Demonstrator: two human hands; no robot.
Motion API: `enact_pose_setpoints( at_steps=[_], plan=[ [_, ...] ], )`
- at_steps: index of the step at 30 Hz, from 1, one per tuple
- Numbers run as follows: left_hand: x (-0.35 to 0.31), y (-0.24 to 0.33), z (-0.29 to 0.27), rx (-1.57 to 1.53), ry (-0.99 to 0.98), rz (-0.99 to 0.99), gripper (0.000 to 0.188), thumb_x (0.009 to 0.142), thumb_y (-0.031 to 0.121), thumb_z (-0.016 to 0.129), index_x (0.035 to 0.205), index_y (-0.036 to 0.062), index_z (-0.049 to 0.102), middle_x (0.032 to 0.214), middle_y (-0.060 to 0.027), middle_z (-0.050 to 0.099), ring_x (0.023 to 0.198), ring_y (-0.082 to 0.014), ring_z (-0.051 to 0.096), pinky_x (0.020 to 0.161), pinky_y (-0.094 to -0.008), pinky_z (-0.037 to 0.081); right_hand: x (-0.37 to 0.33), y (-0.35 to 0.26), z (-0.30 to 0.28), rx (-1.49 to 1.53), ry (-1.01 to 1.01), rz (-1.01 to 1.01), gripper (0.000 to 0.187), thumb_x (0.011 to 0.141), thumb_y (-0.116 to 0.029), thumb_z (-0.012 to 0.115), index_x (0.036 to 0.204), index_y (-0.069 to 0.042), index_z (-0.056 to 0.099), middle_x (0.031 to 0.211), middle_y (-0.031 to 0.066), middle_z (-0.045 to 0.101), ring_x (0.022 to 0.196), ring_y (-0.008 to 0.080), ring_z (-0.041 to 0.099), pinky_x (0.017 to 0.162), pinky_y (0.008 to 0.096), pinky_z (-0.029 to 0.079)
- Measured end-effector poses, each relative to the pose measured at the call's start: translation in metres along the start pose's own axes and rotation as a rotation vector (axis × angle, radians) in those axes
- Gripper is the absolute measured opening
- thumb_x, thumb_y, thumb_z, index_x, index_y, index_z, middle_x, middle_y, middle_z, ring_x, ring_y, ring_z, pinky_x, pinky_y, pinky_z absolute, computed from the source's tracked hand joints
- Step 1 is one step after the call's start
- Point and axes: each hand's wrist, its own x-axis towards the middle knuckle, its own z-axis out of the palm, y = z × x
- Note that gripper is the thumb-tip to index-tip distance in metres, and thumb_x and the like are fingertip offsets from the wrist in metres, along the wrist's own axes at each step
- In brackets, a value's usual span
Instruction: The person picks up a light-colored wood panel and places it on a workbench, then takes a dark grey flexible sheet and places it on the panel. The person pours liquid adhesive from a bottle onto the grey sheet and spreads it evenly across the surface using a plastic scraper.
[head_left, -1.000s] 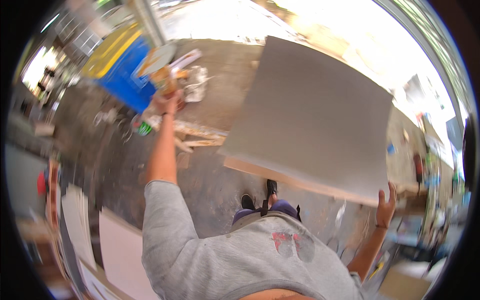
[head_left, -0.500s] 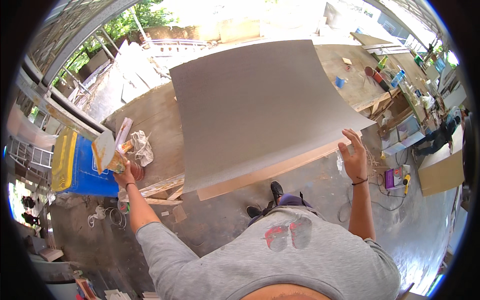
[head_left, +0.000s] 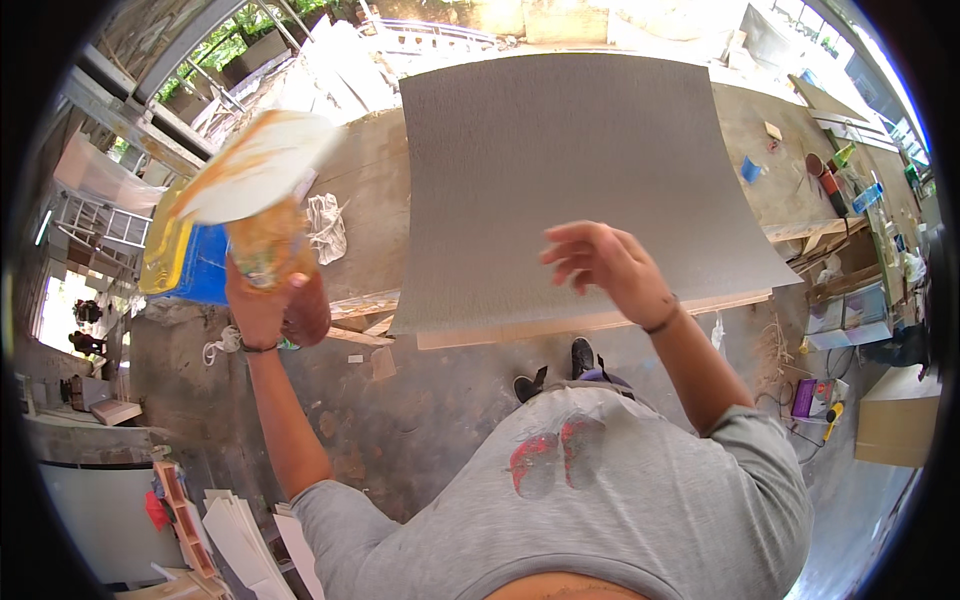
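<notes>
My left hand (head_left: 256, 312) is wrapped round an orange-smeared container (head_left: 270, 245), raised left of the worktable and blurred by motion. A flat white piece (head_left: 265, 165) with orange streaks sits across its top. Against the fingers is a reddish-brown rounded thing (head_left: 310, 308); I cannot tell whether it is part of the container. My right hand (head_left: 605, 265) holds nothing, its fingers apart and slightly curled, over the near part of a large grey sheet (head_left: 570, 160). The sheet lies on the table over a light wooden board (head_left: 600, 318), whose near edge sticks out.
A crumpled white cloth (head_left: 326, 228) lies on the worktable (head_left: 375, 180) left of the sheet. A blue cup (head_left: 750, 170) and a red-and-black tool (head_left: 826, 182) are at its right. Beyond the left hand stands a blue bin (head_left: 205, 265) with a yellow lid. White boards (head_left: 245, 545) stand at lower left.
My left hand has lifted the container and white piece up and nearer. My right hand has moved left from the sheet's right corner to over the sheet. The view has shifted.
</notes>
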Motion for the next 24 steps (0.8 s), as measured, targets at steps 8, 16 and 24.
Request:
enact_pose_setpoints(
  at_steps=[8, 16, 24],
  plan=[
    [0.005, 0.106, 0.059, 0.103, -0.549, 0.020, 0.057, 0.053, 0.030, 0.082, 0.090, 0.0011, 0.050, 0.078, -0.0155, 0.063, 0.073, -0.0230, 0.066, 0.062, -0.0314, 0.051, 0.042, -0.002, 0.013, 0.650, -0.174, 0.314, 0.054, 0.089, -0.057, 0.035, 0.108, -0.010, 0.052, 0.087, 0.0036, 0.063, 0.069, 0.0115, 0.059, 0.048, 0.0209, 0.041],
    [0.050, 0.156, 0.110, 0.239, -0.853, 0.113, 0.058, 0.052, 0.035, 0.080, 0.088, -0.0010, 0.053, 0.078, -0.0164, 0.064, 0.074, -0.0274, 0.065, 0.065, -0.0335, 0.051, 0.016, -0.031, -0.064, 0.578, 0.339, 0.010, 0.034, 0.088, -0.025, 0.053, 0.108, 0.002, 0.051, 0.094, 0.0111, 0.062, 0.075, 0.0163, 0.063, 0.057, 0.0281, 0.053],
    [0.115, 0.176, 0.171, 0.439, -1.052, 0.036, 0.063, 0.048, 0.035, 0.080, 0.092, -0.0034, 0.056, 0.084, -0.0203, 0.063, 0.082, -0.0306, 0.063, 0.074, -0.0350, 0.048, -0.117, -0.066, -0.250, 0.373, 1.089, -0.583, 0.025, 0.090, -0.026, 0.049, 0.110, -0.011, 0.050, 0.098, 0.0020, 0.059, 0.076, 0.0097, 0.055, 0.049, 0.0228, 0.038]
  ],
)
